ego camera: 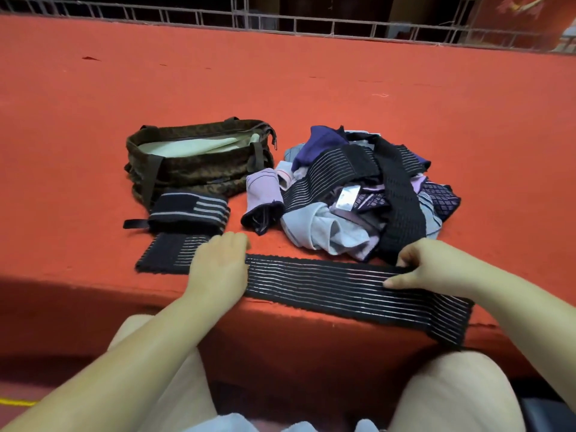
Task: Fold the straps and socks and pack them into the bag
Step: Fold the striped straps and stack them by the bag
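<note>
I find my left hand [218,263] flat and pressing one striped strap [327,285] laid along the tabletop [280,88] edge, my right hand [427,266] pinching its far edge, one folded strap [188,212] beyond my left hand, the bag [199,163] holding neither straps nor socks, and an uncountable pile [367,194] unfolded beyond my right.

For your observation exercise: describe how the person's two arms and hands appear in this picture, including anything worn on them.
Both arms are bare up to the frame edge, with no sleeves showing. The left hand and right hand wear no gloves, and no rings, watch or bracelets are visible. Pale fabric covers the lap below.
</note>
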